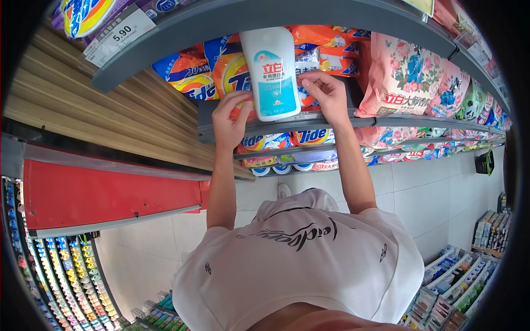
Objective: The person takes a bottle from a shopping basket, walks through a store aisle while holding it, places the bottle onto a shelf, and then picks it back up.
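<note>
"At the upper left of the frame, what's readable?"

"5.90 on the price tag, then Tide on the orange packet."

"And the hands?"

"The left hand has bent fingers at the left edge of the bottle. That's upper centre, long axis running up the frame, marked 立白 多用漂白水. The right hand curls its fingers at the right edge, about equally near. Whether either grips, I can't tell. Farther right, the pink bag reads 立白大师香."

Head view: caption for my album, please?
Left hand and right hand frame a white-and-teal bottle before colourful packets.
</note>
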Tool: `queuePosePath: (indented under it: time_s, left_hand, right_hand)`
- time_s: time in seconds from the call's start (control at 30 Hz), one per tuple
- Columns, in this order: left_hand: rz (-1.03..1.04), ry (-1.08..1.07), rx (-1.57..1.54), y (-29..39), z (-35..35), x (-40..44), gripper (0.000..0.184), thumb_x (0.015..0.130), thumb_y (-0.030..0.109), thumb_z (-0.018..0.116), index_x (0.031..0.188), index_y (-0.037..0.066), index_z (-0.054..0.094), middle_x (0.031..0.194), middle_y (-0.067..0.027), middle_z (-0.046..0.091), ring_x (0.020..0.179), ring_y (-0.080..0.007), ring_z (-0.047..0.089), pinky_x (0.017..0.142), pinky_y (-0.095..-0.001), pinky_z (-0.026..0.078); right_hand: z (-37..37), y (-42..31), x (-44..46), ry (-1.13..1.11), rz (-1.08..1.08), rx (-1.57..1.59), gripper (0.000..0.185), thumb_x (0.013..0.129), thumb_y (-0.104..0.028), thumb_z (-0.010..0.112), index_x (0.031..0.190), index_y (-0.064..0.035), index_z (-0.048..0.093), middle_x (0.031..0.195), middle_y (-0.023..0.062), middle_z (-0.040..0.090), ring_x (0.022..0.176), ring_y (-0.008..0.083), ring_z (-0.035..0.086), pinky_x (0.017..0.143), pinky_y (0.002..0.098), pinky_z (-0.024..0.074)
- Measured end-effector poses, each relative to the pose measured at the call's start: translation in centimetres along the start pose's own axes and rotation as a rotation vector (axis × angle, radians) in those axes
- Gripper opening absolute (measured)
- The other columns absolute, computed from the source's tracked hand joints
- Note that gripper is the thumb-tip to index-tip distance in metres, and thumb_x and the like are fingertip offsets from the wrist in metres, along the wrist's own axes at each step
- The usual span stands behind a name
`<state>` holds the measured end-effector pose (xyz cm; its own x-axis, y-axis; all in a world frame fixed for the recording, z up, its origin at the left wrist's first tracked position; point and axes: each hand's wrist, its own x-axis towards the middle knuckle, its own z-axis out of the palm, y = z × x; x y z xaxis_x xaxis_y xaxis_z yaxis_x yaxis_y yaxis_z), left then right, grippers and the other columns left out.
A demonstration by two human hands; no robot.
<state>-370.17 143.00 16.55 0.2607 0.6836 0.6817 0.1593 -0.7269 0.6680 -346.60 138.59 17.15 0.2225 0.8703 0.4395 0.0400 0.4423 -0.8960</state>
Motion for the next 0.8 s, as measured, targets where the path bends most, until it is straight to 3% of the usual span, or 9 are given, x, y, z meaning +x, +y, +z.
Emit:
queuePosePath:
  time_s: [0.47, 0.8]
  left_hand:
    - [-0.052, 0.020, -0.129, -0.9, -0.1, 0.2, 0.011, 0.085, 0.002, 0.057, 0.089, -0.006, 0.064, 0.093, -0.0118, 0.066, 0.087, -0.0178, 0.062, 0.077, -0.0265, 0.047]
    - [-0.265, -0.008, -0.293, -0.1, -1.1, 1.8, 0.014, 0.090, 0.005, 0.055, 0.090, -0.006, 0.064, 0.088, -0.0095, 0.067, 0.078, -0.0136, 0.063, 0.069, -0.0235, 0.049]
  right_hand:
    - [0.0, 0.3, 0.2, 0.004, 0.009, 0.002, 0.016, 0.083, -0.010, 0.066, 0.095, 0.0005, 0.068, 0.081, 0.0021, 0.065, 0.063, 0.0032, 0.049, 0.059, 0.0189, 0.0396]
    - [-0.1, 0.6, 0.1, -0.004, -0.002, -0.080, 0.015, 0.082, -0.011, 0.066, 0.094, -0.0010, 0.069, 0.085, 0.0032, 0.066, 0.065, 0.0058, 0.049, 0.059, 0.0208, 0.0399]
